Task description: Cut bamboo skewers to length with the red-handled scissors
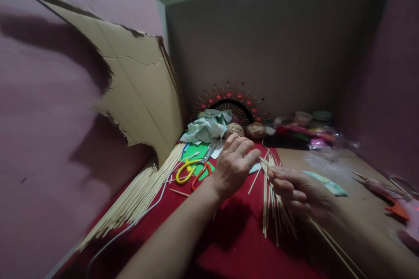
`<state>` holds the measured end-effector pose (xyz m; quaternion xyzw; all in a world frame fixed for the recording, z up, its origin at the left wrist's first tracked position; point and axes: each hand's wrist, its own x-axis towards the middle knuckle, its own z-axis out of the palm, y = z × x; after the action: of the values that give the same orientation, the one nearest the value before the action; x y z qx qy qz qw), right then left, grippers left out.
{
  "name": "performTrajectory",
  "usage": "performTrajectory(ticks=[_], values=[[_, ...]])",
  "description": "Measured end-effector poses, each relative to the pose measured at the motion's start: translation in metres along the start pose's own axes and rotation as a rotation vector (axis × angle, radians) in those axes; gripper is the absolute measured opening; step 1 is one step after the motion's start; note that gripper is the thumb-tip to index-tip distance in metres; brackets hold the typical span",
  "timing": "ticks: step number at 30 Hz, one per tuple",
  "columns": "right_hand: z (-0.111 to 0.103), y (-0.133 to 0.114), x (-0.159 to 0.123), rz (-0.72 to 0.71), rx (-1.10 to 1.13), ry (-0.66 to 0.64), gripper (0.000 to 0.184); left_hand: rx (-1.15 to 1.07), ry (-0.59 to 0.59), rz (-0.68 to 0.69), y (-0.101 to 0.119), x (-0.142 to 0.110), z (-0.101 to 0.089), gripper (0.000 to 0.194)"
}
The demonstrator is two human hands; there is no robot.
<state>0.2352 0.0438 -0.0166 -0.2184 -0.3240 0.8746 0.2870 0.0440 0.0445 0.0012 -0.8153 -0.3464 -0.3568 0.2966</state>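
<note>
Nearest, long sticks (334,248) poke out at lower right, below the right hand (291,187); its grip is closed, thumb and fingers pinching thin stick ends; left hand (234,161) just beside, fingers curled together, a pale tip showing above them, can't tell what is clamped inside; under and between the hands, loose sticks (265,209) splay over red cloth (242,253) on the desk (291,157); they look very light, stiff, fairly smooth, likely to snap if bent hard; best held in a fingertip pinch near the end, or mid-length for a bunch, since they would roll apart; left of the hands, scissors (202,162), then a big stick pile (131,205); farther, cardboard (137,83) leans at the left wall, crumpled fabric (206,128), yarn balls (255,131); behind those, a flowered arch (229,101).
</note>
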Motion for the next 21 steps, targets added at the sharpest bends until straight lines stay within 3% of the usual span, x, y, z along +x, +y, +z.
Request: performTrajectory(ticks=[21], values=[[0.0072,0.0042,0.0000,-0.004,0.019,-0.091,0.011,-0.084,0.041,-0.024,-0.0026,-0.0027,-0.0087,0.009]])
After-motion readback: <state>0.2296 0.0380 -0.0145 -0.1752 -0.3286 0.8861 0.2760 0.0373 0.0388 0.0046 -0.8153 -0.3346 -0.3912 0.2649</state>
